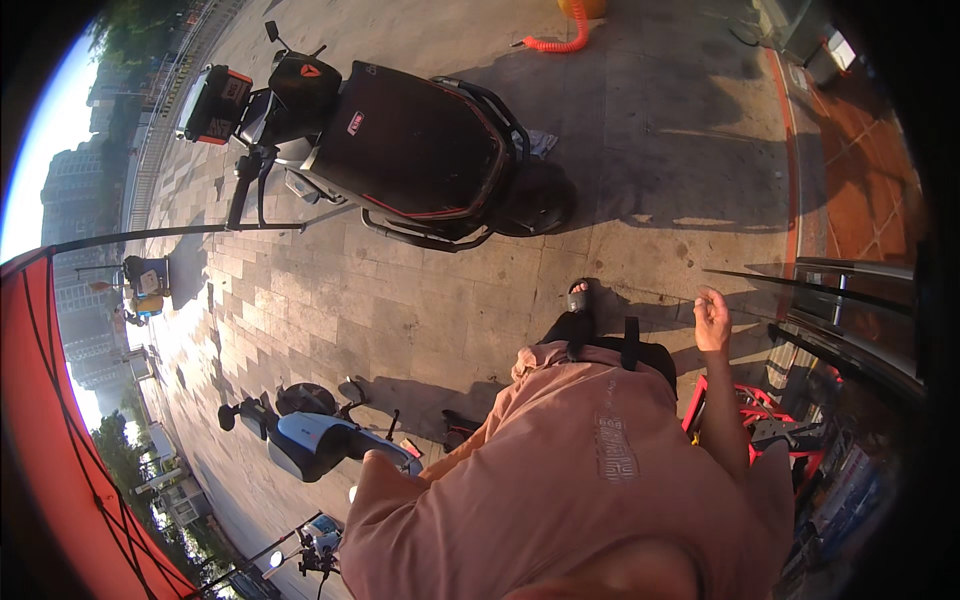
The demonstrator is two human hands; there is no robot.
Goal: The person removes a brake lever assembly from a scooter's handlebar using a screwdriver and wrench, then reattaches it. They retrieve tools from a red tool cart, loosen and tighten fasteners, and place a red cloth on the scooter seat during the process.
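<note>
My right hand [712,318] is raised out in front on the right side, above the paving. Its fingers are loosely bent and somewhat apart, with nothing visible in them. Nearest to it are a dark flat panel edge and a red metal frame [745,400] by my forearm. My left arm hangs down beside my pink shirt [590,450]. The left hand seems to be by the shirt's hem, but its fingers cannot be made out. Ahead of me stands a black scooter [410,140] with a broad dark seat.
A blue and black scooter [325,445] is parked at the left, with another vehicle [148,285] farther off. Beyond the black scooter lies an orange coiled hose [560,42]. A red canopy [60,430] hangs at the far left. Reddish tiles [865,170] border the paving at the right.
</note>
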